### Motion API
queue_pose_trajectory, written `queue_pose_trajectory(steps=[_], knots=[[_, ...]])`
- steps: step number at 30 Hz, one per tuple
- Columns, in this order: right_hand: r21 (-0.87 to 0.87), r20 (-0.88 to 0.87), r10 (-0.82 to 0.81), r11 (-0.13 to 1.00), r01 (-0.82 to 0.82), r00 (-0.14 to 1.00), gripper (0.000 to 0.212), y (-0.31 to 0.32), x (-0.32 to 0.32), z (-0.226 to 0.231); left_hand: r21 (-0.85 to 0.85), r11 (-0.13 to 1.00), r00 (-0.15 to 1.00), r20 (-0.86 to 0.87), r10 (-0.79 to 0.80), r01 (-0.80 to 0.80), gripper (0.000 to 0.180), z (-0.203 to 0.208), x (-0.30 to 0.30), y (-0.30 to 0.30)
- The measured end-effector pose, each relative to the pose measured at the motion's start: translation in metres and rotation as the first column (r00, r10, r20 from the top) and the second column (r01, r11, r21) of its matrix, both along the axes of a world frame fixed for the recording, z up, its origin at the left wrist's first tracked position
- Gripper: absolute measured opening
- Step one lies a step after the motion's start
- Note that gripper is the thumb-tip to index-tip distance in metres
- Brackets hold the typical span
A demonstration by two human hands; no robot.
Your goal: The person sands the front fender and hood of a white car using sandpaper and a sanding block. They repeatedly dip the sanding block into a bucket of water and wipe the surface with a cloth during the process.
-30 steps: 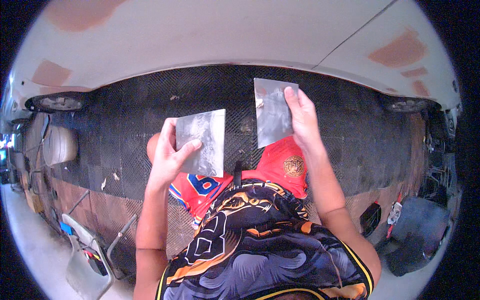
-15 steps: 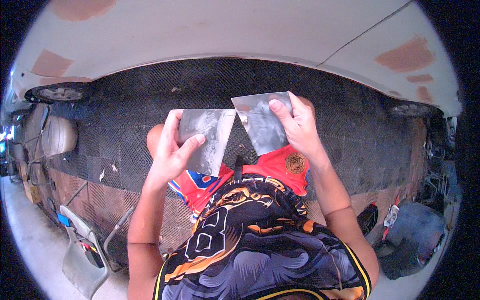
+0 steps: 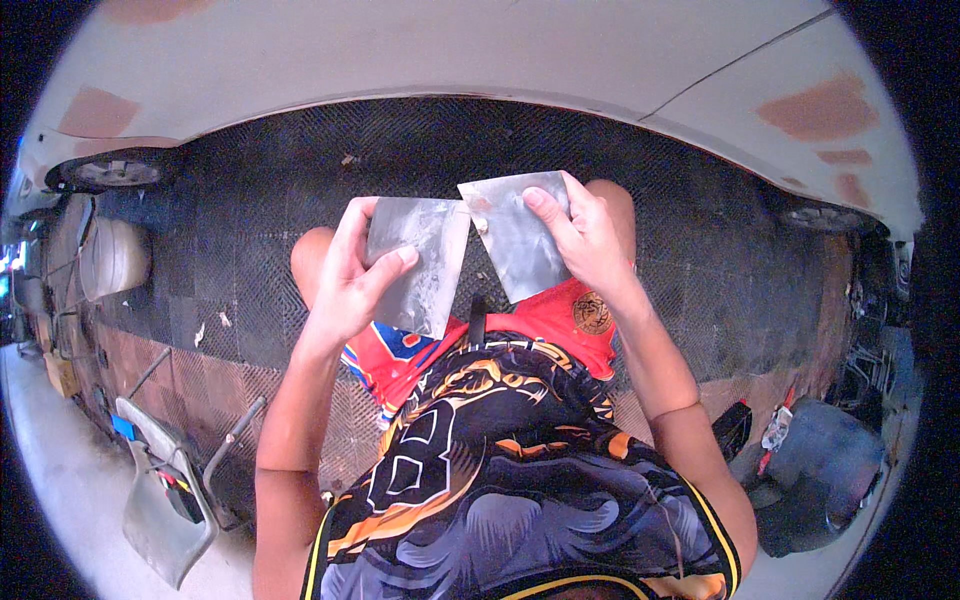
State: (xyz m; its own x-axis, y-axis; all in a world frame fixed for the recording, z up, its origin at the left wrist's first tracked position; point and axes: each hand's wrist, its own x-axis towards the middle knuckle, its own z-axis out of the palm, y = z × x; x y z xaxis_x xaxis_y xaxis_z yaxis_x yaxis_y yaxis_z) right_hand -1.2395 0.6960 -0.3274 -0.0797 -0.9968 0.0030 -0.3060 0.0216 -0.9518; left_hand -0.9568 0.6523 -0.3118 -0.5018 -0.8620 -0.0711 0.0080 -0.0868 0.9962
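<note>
My left hand [image 3: 345,295] is closed on a thin grey rectangular plate [image 3: 425,240], thumb on its face and fingers behind. Whitish smears streak that plate's surface. A second thin grey plate [image 3: 510,225] is gripped in my right hand [image 3: 590,235], thumb on top, tilted the other way. Cloudy grey marks cover it, and a small pale lump [image 3: 481,226] sits at its left edge. The plates' upper inner corners meet or nearly meet; I cannot tell if they touch. Both are held above my lap.
Ahead runs a whitish car body [image 3: 400,50] with reddish-brown patches [image 3: 820,108]. Dark ribbed floor tiles [image 3: 250,230] lie below it. A worn chair [image 3: 165,500] stands at lower left, a pale rounded seat [image 3: 118,258] at left, and a dark blue seat [image 3: 825,465] at lower right.
Both hands and their plates have shifted slightly upward in the picture. The grip on each plate is the same.
</note>
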Motion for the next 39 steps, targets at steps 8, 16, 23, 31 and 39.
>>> queue_pose_trajectory(steps=[8,16,23,31,39], knots=[[0.020,-0.026,0.060,0.998,-0.060,0.998,0.034,0.003,0.028,-0.006,0.033,0.992,0.991,-0.054,0.122,-0.121,0.038,-0.007,-0.003,-0.011],[0.044,0.319,-0.050,0.998,0.038,0.946,0.032,0.010,0.047,-0.034,-0.104,0.854,0.848,-0.227,0.479,-0.510,0.036,-0.003,-0.008,-0.058],[-0.222,0.431,-0.488,0.758,0.614,0.759,0.039,0.003,0.025,-0.035,-0.854,0.519,0.944,0.131,0.304,-0.048,0.056,-0.027,-0.027,0.007],[0.167,0.801,-0.494,0.726,0.667,0.337,0.038,-0.011,0.048,-0.012,-0.892,0.432,0.954,0.004,0.300,-0.132,0.051,-0.068,-0.074,0.066],[0.473,0.831,-0.551,0.773,0.423,0.077,0.036,0.000,0.056,-0.010,-0.525,0.586,0.679,0.020,0.734,-0.618,0.048,-0.064,-0.056,-0.001]])
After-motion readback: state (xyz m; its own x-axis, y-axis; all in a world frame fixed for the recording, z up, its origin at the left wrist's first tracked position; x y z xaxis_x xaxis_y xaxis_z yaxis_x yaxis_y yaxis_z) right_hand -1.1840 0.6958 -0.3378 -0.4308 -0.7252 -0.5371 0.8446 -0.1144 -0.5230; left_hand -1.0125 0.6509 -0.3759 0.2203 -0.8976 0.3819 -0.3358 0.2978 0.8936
